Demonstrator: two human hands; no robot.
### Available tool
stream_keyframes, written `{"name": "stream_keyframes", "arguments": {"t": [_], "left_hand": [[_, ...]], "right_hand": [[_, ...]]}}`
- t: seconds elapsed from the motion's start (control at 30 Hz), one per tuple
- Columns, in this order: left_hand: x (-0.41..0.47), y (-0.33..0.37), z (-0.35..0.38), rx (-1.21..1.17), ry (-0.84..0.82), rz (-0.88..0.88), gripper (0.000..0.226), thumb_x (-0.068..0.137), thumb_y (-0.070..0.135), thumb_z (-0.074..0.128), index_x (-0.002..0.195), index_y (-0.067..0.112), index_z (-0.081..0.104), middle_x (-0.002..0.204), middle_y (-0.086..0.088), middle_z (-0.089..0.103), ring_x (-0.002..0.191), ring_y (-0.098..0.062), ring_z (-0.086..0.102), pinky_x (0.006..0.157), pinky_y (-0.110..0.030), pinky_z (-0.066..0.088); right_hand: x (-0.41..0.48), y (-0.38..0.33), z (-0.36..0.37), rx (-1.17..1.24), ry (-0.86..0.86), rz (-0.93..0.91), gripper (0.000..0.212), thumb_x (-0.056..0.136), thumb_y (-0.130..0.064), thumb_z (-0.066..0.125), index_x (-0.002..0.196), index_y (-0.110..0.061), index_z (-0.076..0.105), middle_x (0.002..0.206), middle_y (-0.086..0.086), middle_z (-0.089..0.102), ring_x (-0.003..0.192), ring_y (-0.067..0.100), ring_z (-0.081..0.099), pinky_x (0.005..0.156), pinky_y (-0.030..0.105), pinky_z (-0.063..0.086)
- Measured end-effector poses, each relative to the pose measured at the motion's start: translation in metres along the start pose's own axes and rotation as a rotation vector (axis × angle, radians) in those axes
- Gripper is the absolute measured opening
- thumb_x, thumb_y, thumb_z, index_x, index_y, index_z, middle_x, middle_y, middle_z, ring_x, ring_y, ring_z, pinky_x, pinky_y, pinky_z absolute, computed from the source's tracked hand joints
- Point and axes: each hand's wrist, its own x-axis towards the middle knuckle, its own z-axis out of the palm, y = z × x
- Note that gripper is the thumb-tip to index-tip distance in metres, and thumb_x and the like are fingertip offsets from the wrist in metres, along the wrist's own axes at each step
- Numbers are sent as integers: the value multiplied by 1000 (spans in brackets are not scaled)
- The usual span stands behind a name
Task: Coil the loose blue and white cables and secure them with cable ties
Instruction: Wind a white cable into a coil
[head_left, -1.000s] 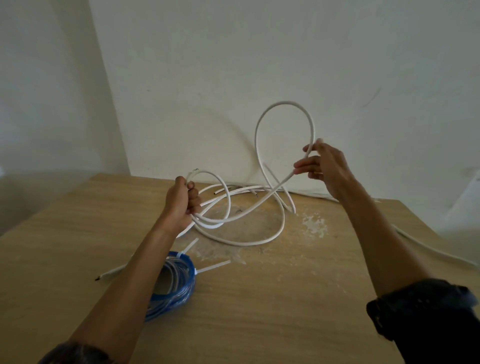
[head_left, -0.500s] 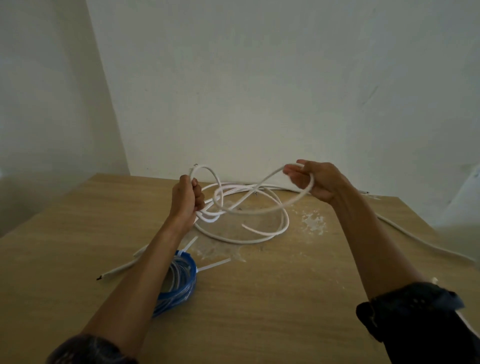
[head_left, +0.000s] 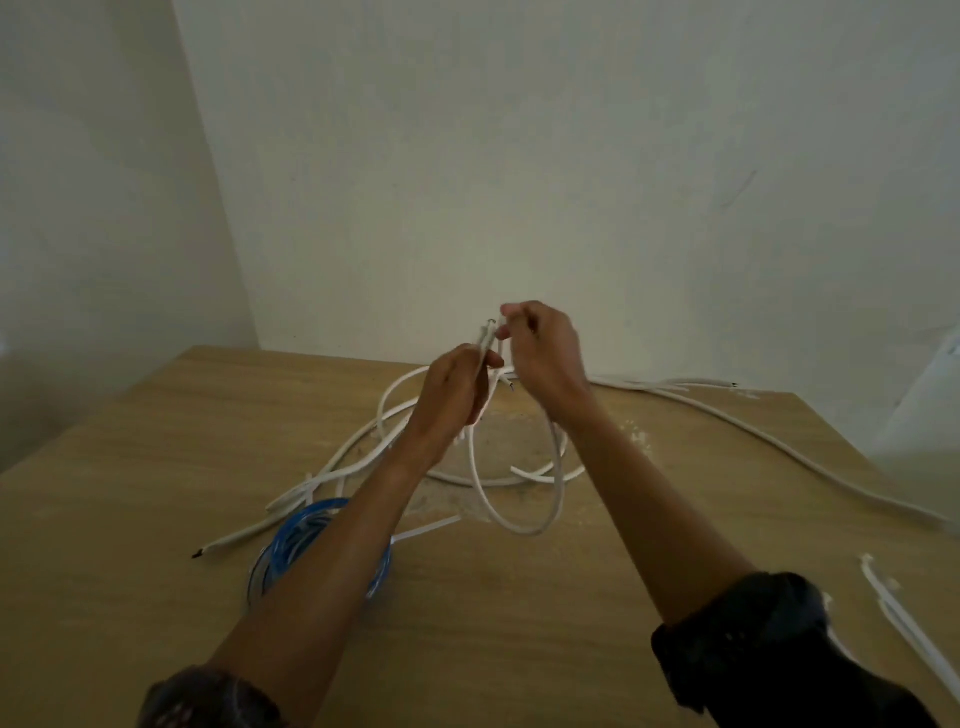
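Observation:
My left hand (head_left: 453, 391) and my right hand (head_left: 543, 349) meet above the middle of the wooden table (head_left: 519, 649). Both grip the white cable (head_left: 558, 483), whose loop hangs down from them to the tabletop. A cable end sticks up between the two hands. More loose white cable (head_left: 779, 447) trails off to the right along the table. The coiled blue cable (head_left: 291, 540) lies on the table under my left forearm, partly hidden by it. A white cable tie (head_left: 426, 529) pokes out from the coil to the right.
A pale wall stands right behind the table's far edge. Further white cable pieces (head_left: 904, 618) lie near the right edge. A white strand with a dark tip (head_left: 228, 543) lies at the left. White dust marks the tabletop by the cable.
My right hand swung left and brought its part of the white cable to my left hand. The tall loop came down and now hangs below the two hands. The view shifted.

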Motion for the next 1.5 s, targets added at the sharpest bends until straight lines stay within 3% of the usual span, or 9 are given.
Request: {"name": "stream_keyframes", "arguments": {"t": [0.17,0.3,0.5,0.67,0.77,0.9,1.1,1.27,1.5], "left_hand": [[2,7,-1,-138,253,-224,38,100,28,44,66,14,55,58,-10,51,50,-19,48,47,-26,35],[9,-4,-9,-411,101,-316,39,102,45,47,101,12,70,98,-12,73,94,-24,70,77,-35,54],[15,4,-21,-497,-64,-338,57,105,54,39,112,3,64,100,-15,68,97,-24,67,82,-33,55],[25,11,-41,-865,56,-400,43,109,41,27,73,22,40,45,8,33,36,-7,32,38,-21,27],[20,6,-61,-1005,-36,-358,45,109,36,26,70,20,41,43,8,30,33,-7,25,35,-21,21],[19,0,-55,-1090,-129,-288,47,110,39,26,69,20,41,43,8,31,35,-6,27,37,-21,24],[23,-12,-53,-760,-115,-366,48,107,51,31,71,20,41,48,8,34,44,-10,40,51,-23,40],[27,-16,-63,-849,-16,-414,48,108,42,33,65,21,39,44,9,26,32,-6,24,36,-18,26],[33,-22,-101,-860,344,-314,47,106,40,40,63,26,28,41,9,21,30,-7,16,32,-19,15]], "right_hand": [[-38,-8,25,-164,-62,-252,26,105,-13,48,120,-5,68,114,10,69,105,22,62,92,34,50],[-54,-5,37,-397,-35,-391,25,102,-12,51,120,-5,67,118,15,57,108,27,49,87,34,41],[-67,-6,41,-129,91,-517,8,102,-13,52,101,-6,57,98,5,54,87,17,48,73,20,38],[-62,47,19,-137,-115,-69,40,106,-42,44,76,-17,54,73,-4,56,68,13,54,67,34,43],[-47,95,3,-351,-349,257,59,96,-53,61,68,0,60,71,17,64,69,28,63,68,35,44],[-48,89,19,-100,-483,375,51,99,-50,59,84,-1,68,83,23,69,70,21,61,64,30,46],[-34,98,24,-60,-206,251,25,101,-19,55,85,-20,73,82,-4,69,64,10,62,63,26,45],[-23,113,-2,-415,-302,231,26,97,-47,60,79,-33,71,83,-5,68,81,18,64,70,30,43],[-2,135,-42,109,173,615,27,98,-21,55,83,-1,64,56,7,53,43,20,54,53,34,45]]}}
